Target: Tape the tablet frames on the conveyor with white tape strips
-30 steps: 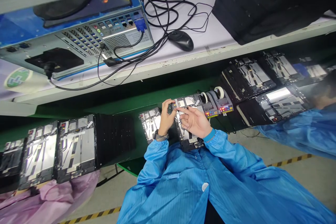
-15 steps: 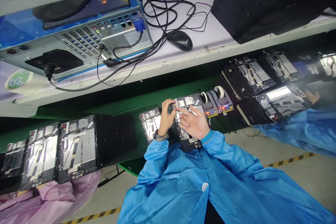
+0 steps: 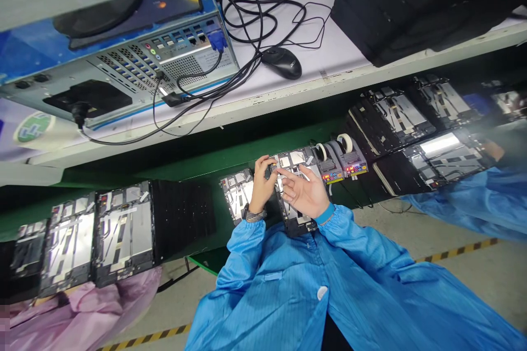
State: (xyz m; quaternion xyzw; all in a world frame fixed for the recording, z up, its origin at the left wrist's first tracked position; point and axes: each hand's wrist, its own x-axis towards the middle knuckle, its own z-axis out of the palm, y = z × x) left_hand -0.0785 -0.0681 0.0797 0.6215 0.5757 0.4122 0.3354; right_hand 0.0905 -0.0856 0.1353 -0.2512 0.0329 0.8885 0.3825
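An opened tablet chassis (image 3: pixel 297 160) with silver shielding and black frame lies in front of me on the green conveyor belt (image 3: pixel 230 156). My left hand (image 3: pixel 262 185) is curled over its upper left corner, fingers pinched on a small part there. My right hand (image 3: pixel 303 192) hovers over the middle of the chassis with fingers spread, index finger pointing left towards my left hand. A second chassis (image 3: pixel 235 192) lies just left of my left wrist.
Two tape dispensers (image 3: pixel 340 158) stand right of the chassis. More opened tablets (image 3: pixel 99 233) sit at the left, others (image 3: pixel 415 126) at the right by a co-worker's blue sleeve (image 3: pixel 473 203). A shelf above carries a computer case (image 3: pixel 119 49), cables and a mouse (image 3: pixel 282 62).
My right hand has shifted slightly left and down over the chassis. The co-worker's hand at the right edge has moved a little. My left hand stays on the corner.
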